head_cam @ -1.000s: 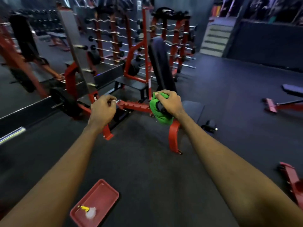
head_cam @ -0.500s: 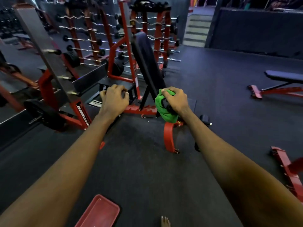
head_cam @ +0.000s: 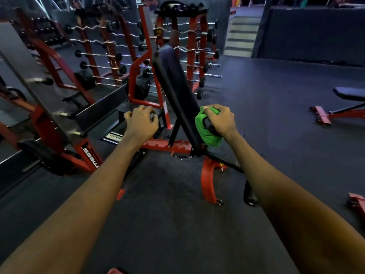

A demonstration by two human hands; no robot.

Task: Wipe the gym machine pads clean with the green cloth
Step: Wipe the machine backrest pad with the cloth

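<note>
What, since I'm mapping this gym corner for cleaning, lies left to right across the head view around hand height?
Red lettered rack leg → left hand → black backrest pad → green cloth → right hand gripping it → flat bench.

The left hand (head_cam: 141, 123) let go of the red toothed rail (head_cam: 164, 145) below the backrest (head_cam: 177, 86) and rose to curl over a dark pad (head_cam: 153, 116) left of it. The red tray (head_cam: 114, 271) slid nearly out of view.

Soft crumpled green cloth (head_cam: 207, 135); smooth matt-upholstered back pad (head_cam: 177, 86); glossy red-painted metal frame (head_cam: 164, 145); grainy matt floor (head_cam: 177, 224).
</note>
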